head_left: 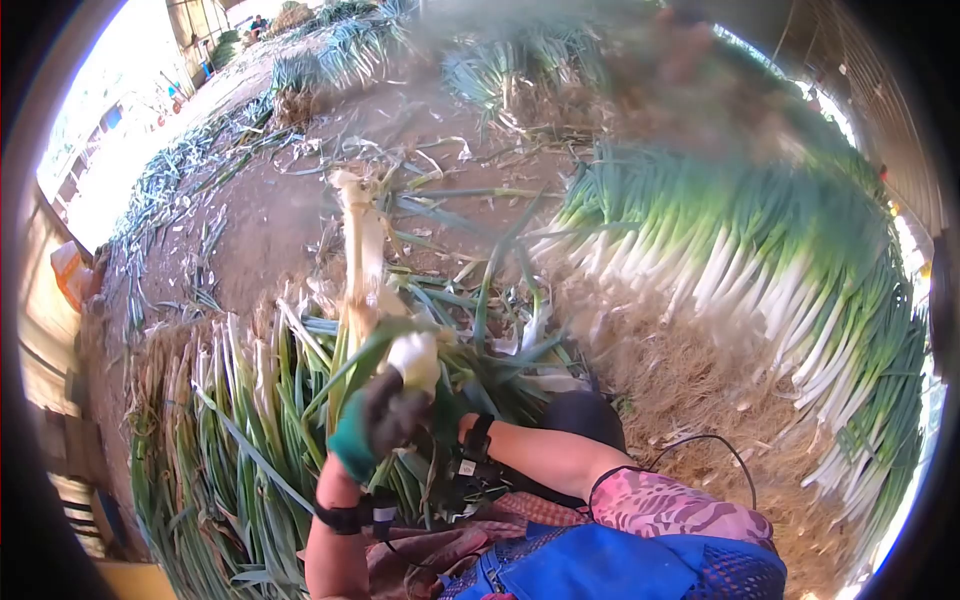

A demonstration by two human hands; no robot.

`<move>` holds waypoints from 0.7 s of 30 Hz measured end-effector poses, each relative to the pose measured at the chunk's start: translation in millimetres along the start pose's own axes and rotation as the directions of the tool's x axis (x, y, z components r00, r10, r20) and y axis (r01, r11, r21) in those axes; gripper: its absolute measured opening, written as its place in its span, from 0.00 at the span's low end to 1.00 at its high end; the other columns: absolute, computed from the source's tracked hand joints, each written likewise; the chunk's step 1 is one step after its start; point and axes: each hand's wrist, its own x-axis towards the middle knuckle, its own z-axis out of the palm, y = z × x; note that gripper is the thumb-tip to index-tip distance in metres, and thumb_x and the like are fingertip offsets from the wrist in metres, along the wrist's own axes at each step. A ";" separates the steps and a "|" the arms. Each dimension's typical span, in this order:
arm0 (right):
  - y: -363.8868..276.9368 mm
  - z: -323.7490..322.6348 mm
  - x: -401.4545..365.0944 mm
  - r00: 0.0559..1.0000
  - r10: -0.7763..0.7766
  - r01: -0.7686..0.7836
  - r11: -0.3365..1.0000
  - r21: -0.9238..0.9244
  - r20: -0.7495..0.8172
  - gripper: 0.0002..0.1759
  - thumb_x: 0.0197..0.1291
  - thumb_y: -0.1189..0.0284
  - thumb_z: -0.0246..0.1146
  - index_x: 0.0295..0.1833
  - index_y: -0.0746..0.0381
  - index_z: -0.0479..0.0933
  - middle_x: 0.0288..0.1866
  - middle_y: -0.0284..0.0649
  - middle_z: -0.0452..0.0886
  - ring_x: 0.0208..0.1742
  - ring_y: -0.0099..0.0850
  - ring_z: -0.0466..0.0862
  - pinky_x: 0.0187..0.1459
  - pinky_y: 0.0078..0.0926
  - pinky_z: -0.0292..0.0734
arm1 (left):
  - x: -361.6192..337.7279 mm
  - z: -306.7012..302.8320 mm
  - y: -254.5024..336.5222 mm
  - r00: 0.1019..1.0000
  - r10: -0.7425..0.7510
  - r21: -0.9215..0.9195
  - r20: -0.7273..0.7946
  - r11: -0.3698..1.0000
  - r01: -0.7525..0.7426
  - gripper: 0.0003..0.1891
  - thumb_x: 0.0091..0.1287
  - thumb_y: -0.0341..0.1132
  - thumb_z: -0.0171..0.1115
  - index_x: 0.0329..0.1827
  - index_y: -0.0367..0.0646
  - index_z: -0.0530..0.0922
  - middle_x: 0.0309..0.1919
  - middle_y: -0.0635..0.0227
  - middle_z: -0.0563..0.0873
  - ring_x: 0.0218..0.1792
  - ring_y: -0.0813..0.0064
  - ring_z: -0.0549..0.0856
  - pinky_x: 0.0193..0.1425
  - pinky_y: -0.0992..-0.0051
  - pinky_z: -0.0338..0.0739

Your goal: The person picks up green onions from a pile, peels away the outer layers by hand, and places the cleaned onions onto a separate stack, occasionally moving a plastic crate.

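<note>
My left hand [385, 420], in a green glove with a dark palm, is closed on a leek, its white end [415, 362] poking up past the fingers and blurred. Green leaf from it bends to the left. Behind that hand, my right hand [447, 425] is mostly hidden, only some green glove showing near the wrist strap, so its fingers cannot be made out. Just beyond both hands stands a pale stalk-like clump with a ragged top [360, 230]. Unpeeled leeks [240, 400] lie in a dense row beside my left arm.
Leeks with clean white shanks [740, 280] form a long curved row on the right. Loose roots [660, 380] cover the floor before them. Leaf scraps [430, 200] litter the dirt ahead, with bundles [350, 50] farther back. A black cable [735, 460] loops near my right sleeve.
</note>
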 end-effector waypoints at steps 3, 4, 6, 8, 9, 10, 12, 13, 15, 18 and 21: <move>-49.1 -26.5 30.6 0.989 0.024 0.007 0.977 0.212 -0.147 0.09 0.68 0.74 0.56 0.50 0.63 0.78 0.42 0.33 0.83 0.47 0.28 0.83 0.53 0.26 0.79 | -8.5 -31.0 -15.1 0.918 -0.147 -0.396 -0.367 0.918 -0.011 0.15 0.73 0.28 0.55 0.61 0.35 0.77 0.50 0.63 0.85 0.52 0.75 0.82 0.57 0.75 0.76; -62.1 -39.0 43.0 0.982 0.082 -0.018 0.939 0.343 -0.173 0.09 0.69 0.73 0.56 0.48 0.64 0.79 0.40 0.33 0.83 0.45 0.27 0.83 0.52 0.26 0.80 | -11.7 -31.2 -34.4 0.900 -0.123 -0.287 -0.419 0.958 -0.002 0.16 0.74 0.31 0.55 0.62 0.36 0.76 0.51 0.64 0.85 0.52 0.75 0.82 0.60 0.74 0.75; -112.2 -58.7 58.3 0.994 0.094 -0.034 0.746 0.665 -0.054 0.14 0.73 0.67 0.51 0.48 0.62 0.79 0.40 0.34 0.84 0.40 0.25 0.84 0.46 0.23 0.79 | -13.2 -13.3 -31.1 0.958 -0.111 -0.334 -0.263 0.942 0.017 0.21 0.72 0.36 0.59 0.64 0.37 0.74 0.55 0.65 0.83 0.55 0.74 0.81 0.62 0.72 0.74; -125.1 -62.0 65.8 0.999 -0.031 0.047 0.897 0.439 -0.045 0.16 0.74 0.63 0.50 0.50 0.62 0.79 0.41 0.32 0.83 0.41 0.22 0.82 0.44 0.22 0.78 | 2.2 6.5 2.1 0.983 -0.174 -0.625 -0.056 0.774 0.102 0.30 0.65 0.33 0.67 0.69 0.36 0.67 0.61 0.62 0.79 0.53 0.73 0.81 0.60 0.72 0.76; -134.9 -59.3 63.4 0.999 0.020 -0.030 0.826 0.562 0.025 0.17 0.75 0.62 0.50 0.50 0.63 0.78 0.43 0.31 0.83 0.43 0.21 0.81 0.46 0.22 0.77 | 10.3 10.1 -1.1 0.994 -0.086 -0.490 -0.074 0.871 0.039 0.30 0.64 0.33 0.68 0.68 0.36 0.68 0.60 0.63 0.79 0.53 0.73 0.81 0.60 0.71 0.76; -149.7 -55.2 60.3 0.993 0.070 -0.116 0.736 0.667 0.095 0.17 0.75 0.62 0.51 0.51 0.63 0.78 0.45 0.31 0.83 0.45 0.21 0.80 0.47 0.21 0.76 | 21.7 15.9 -11.2 0.997 0.007 -0.341 -0.080 0.940 -0.034 0.31 0.63 0.33 0.69 0.68 0.36 0.68 0.59 0.63 0.79 0.53 0.73 0.81 0.60 0.71 0.76; -151.5 -63.3 54.9 0.999 -0.044 0.037 0.935 0.352 0.011 0.16 0.74 0.62 0.52 0.50 0.63 0.78 0.43 0.30 0.82 0.44 0.20 0.79 0.47 0.22 0.76 | 29.2 23.8 -16.0 0.995 0.050 -0.243 -0.080 0.967 -0.068 0.30 0.61 0.32 0.70 0.66 0.36 0.69 0.57 0.64 0.80 0.52 0.73 0.81 0.60 0.71 0.76; -149.0 -68.2 52.0 0.994 -0.108 0.109 0.980 0.169 -0.014 0.15 0.74 0.62 0.53 0.49 0.63 0.78 0.42 0.30 0.81 0.43 0.20 0.79 0.47 0.22 0.76 | 26.1 29.4 -13.8 0.996 -0.004 -0.305 -0.085 0.952 -0.023 0.29 0.61 0.31 0.70 0.65 0.36 0.70 0.56 0.65 0.81 0.51 0.74 0.81 0.59 0.71 0.76; -147.9 -80.0 44.3 0.993 -0.107 0.078 0.901 0.426 0.045 0.13 0.70 0.64 0.59 0.48 0.63 0.78 0.41 0.31 0.81 0.41 0.20 0.78 0.45 0.22 0.76 | 17.1 39.9 -12.1 0.991 -0.109 -0.418 -0.078 0.906 0.067 0.27 0.61 0.29 0.69 0.63 0.36 0.72 0.53 0.66 0.82 0.50 0.75 0.82 0.58 0.72 0.77; -161.4 -94.3 37.6 0.994 0.017 -0.061 0.912 0.406 0.113 0.12 0.66 0.66 0.61 0.49 0.63 0.78 0.43 0.35 0.82 0.42 0.22 0.79 0.45 0.22 0.76 | -4.8 27.2 -11.7 0.990 -0.131 -0.523 0.042 0.842 0.133 0.17 0.63 0.30 0.67 0.54 0.37 0.78 0.48 0.68 0.84 0.47 0.77 0.83 0.55 0.75 0.77; -227.0 -105.9 6.0 0.970 0.213 -0.148 0.895 -0.421 0.113 0.12 0.64 0.70 0.60 0.51 0.62 0.79 0.48 0.39 0.82 0.45 0.24 0.81 0.49 0.23 0.76 | -15.5 23.4 3.3 0.999 0.038 -0.185 0.032 0.982 -0.031 0.16 0.59 0.27 0.67 0.51 0.39 0.80 0.44 0.65 0.85 0.42 0.70 0.84 0.53 0.75 0.77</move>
